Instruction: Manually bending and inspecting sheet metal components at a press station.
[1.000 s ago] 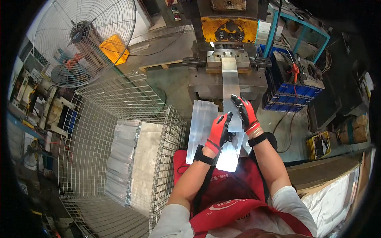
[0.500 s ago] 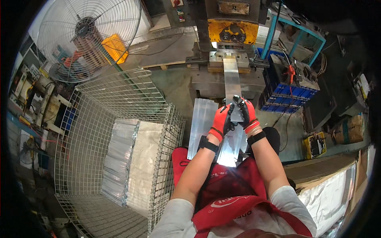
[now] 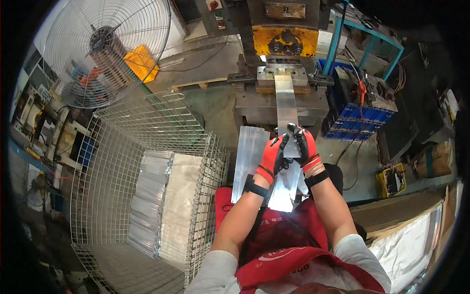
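- Left hand [image 3: 272, 156], red-and-black glove, fingers closed on the left edge of the long metal strip [image 3: 286, 105].
- Right hand [image 3: 304, 146], same glove, fingers curled over the strip's right edge, just across from the left hand.
- Strip runs from the hands up into the punch press [image 3: 283, 41], its far end lying on the press bed under the yellow head.
- Stack of flat metal sheets [image 3: 248, 157] just left of the hands, leaning toward the person's red apron [image 3: 284, 245].
- Wire mesh cage [image 3: 147, 196] at left holds piled sheets.
- Pedestal fan [image 3: 105, 49] upper left; blue crate [image 3: 364, 115] right of the press.
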